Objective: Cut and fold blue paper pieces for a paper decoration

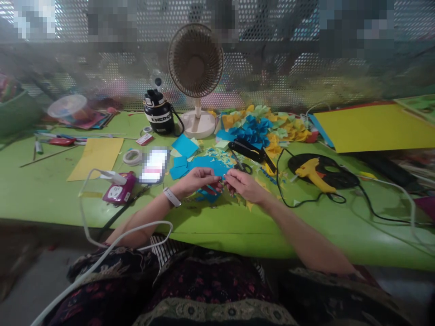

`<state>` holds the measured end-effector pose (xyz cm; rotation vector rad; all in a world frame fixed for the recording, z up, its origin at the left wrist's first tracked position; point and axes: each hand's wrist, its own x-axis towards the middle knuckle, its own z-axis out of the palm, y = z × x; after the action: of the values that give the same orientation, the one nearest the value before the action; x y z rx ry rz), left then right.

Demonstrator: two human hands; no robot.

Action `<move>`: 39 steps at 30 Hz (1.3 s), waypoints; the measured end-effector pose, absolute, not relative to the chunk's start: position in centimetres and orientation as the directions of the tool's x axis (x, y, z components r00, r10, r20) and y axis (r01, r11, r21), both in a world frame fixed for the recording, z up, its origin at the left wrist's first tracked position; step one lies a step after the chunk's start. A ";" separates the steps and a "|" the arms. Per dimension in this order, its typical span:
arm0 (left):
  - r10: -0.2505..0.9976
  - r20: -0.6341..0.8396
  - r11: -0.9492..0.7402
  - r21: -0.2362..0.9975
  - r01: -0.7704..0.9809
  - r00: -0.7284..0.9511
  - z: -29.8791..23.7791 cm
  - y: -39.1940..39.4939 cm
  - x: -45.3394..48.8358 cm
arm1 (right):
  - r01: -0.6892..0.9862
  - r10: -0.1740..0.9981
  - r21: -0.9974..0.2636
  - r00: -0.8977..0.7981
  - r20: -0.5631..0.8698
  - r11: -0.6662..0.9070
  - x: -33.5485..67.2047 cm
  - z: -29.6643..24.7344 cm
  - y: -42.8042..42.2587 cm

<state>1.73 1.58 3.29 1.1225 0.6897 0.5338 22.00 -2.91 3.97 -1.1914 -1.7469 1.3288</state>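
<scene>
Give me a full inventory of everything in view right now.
Table: 1, green, under everything
Fan: 1, tan, back centre
Insulated bottle: 1, black, left of fan
Glue gun: 1, yellow, right, on black disc
Card sheets: 2, yellow, far left and far right
Scissors: 1, black, beyond hands
Tape roll: 1, white, left of centre
Paper scraps: many, blue, by hands
Left hand: 1, white watch, over scraps
Right hand: 1, beside left hand

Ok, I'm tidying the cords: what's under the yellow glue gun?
A flat black ring lies beneath the yellow glue gun; the stretch of ring directly under the gun is covered, so hidden.
</scene>
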 end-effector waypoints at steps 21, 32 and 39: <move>0.890 -0.186 0.275 0.948 -0.163 0.417 2.9 1.6 2.3 | 0.749 0.990 -0.650 -0.133 0.042 0.128 24.1 4.4 -1.6; 0.909 -0.185 0.284 0.931 -0.230 0.374 2.8 1.9 2.5 | 0.987 0.987 -0.102 0.115 -0.112 -0.127 26.0 4.2 0.0; 0.899 -0.194 0.290 0.935 -0.203 0.392 2.8 2.0 2.2 | 0.992 0.963 -0.035 0.105 -0.249 -0.118 26.7 5.4 -0.1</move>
<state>2.23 1.97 2.84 0.9980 0.8635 0.8718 26.71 -0.11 5.40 -2.4355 -2.1738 0.3470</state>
